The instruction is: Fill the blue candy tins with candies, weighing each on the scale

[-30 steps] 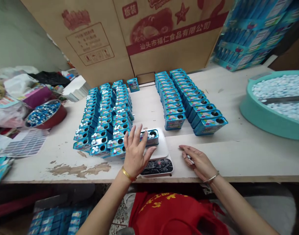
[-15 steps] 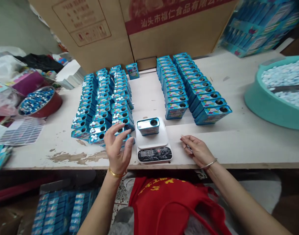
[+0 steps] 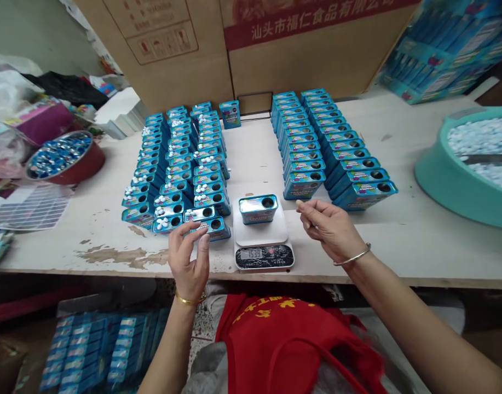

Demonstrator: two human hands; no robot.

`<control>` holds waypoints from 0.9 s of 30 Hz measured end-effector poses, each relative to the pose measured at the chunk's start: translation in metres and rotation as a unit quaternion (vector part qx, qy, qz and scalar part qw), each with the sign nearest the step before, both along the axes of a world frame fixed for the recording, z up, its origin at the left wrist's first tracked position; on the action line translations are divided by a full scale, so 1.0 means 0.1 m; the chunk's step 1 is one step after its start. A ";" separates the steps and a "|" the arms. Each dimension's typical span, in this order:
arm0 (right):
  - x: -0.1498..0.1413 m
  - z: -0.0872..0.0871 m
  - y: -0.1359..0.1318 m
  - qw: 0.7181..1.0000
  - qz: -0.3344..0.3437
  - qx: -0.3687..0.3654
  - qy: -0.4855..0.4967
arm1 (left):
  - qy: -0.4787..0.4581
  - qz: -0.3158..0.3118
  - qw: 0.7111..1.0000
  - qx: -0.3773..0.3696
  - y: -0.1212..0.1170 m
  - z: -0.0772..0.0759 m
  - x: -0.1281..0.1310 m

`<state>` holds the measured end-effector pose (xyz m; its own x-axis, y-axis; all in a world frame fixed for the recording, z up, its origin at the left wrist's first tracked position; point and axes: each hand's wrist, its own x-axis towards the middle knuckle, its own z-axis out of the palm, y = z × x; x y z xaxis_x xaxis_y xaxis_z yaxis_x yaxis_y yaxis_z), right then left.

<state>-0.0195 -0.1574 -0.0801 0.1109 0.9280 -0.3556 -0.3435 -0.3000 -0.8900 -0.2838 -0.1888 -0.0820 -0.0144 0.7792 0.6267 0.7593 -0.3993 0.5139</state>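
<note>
A blue tin [image 3: 258, 213] with a dark round opening in its top stands on the white kitchen scale [image 3: 261, 235], whose display appears to read 1539. My left hand [image 3: 189, 257] is open, fingers apart and curved, at the nearest tins of the left group; nothing shows in it. Small white candies [image 3: 162, 222] lie on the tops of many tins there. To the right of the scale, my right hand [image 3: 327, 227] hovers with thumb and forefinger pinched and the other fingers curled. What it holds, if anything, is too small to make out.
Rows of blue tins [image 3: 302, 186] stand behind the scale to the right. A teal tub [image 3: 448, 169] of white candies is far right. A red bowl [image 3: 82, 169] of shiny blue-silver pieces sits left. A large carton [image 3: 275, 65] closes off the back.
My right hand has risen towards the right-hand tins, its fingers now pinched. My left hand has drawn slightly left and down. The scale's reading looks different, and the camera view has shifted a little.
</note>
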 end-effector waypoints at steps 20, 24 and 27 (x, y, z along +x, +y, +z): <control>-0.34 0.27 0.37 0.937 0.082 0.220 -0.260 | -0.006 -0.033 0.999 -0.011 0.02 -0.02 0.12; -0.27 0.22 0.34 0.956 0.077 0.188 -0.211 | 0.047 -0.098 0.993 -0.035 0.23 0.09 0.26; -0.19 0.06 0.25 0.980 0.050 0.138 -0.130 | 0.166 -0.150 0.973 -0.057 0.50 0.19 0.40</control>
<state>-0.0383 -0.1322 -0.0738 0.0676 0.9959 -0.0605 -0.0744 -0.0554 -0.9957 -0.2438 -0.1392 -0.0632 0.4125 0.7816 0.4680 0.7494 -0.5832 0.3134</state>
